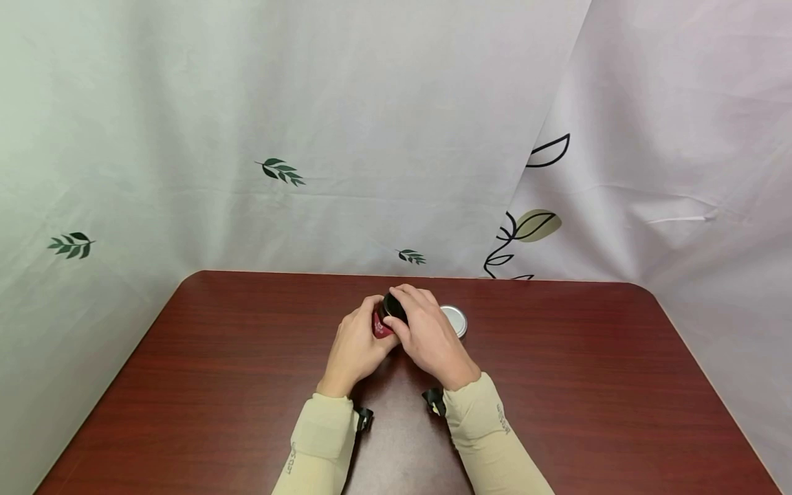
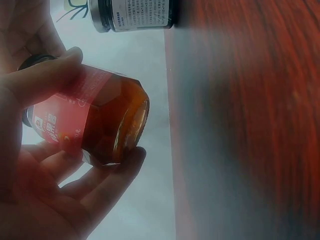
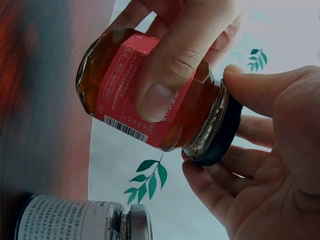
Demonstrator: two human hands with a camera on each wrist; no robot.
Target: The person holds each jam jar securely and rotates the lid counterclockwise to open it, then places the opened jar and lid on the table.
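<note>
A faceted glass jar [image 2: 117,117] with amber contents, a red label and a black lid [image 3: 222,135] is held up off the table in both hands, tilted. My left hand [image 1: 357,345] grips the jar's body, its thumb lying across the label. On the lid, the fingertips and thumb of my right hand [image 1: 431,338] hold the rim from opposite sides. In the head view the hands cover most of this jar. Just beyond the right hand stands a second jar [image 3: 65,220] with a silver lid [image 1: 454,320] and a white printed label.
The brown wooden table [image 1: 216,371] has rounded far corners. Behind it hangs a pale curtain [image 1: 371,137] with leaf prints, close to the far edge. Both forearms wear light sleeves [image 1: 322,433] with dark wrist cameras [image 1: 434,401] near the cuffs.
</note>
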